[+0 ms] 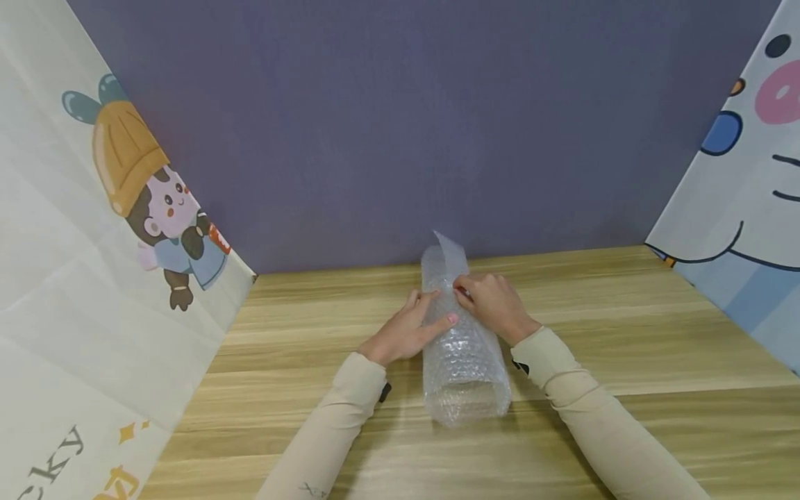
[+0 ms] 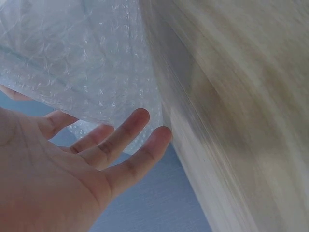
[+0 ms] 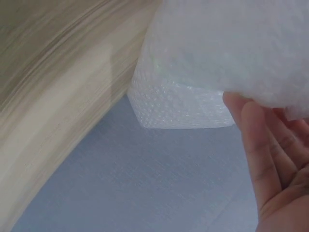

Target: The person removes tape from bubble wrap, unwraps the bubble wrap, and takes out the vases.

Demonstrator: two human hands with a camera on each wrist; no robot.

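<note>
A roll of clear bubble wrap (image 1: 459, 354) lies lengthwise on the wooden table, its near end showing a hollow opening. At its far end a loose flap (image 1: 454, 257) sticks up. My left hand (image 1: 406, 330) rests against the roll's left side, thumb across the top; in the left wrist view the fingers (image 2: 126, 131) are spread, touching the wrap (image 2: 77, 53). On the other side my right hand (image 1: 495, 302) pinches the flap's edge between thumb and fingers. The right wrist view shows the fingertips (image 3: 251, 113) at the edge of the sheet (image 3: 227, 43). Whatever the roll may hold inside cannot be made out.
The wooden tabletop (image 1: 300, 333) runs back to a dark purple-grey wall panel (image 1: 400, 139). Pale cloths printed with cartoon figures hang at the left (image 1: 56, 229) and right (image 1: 750, 187) sides.
</note>
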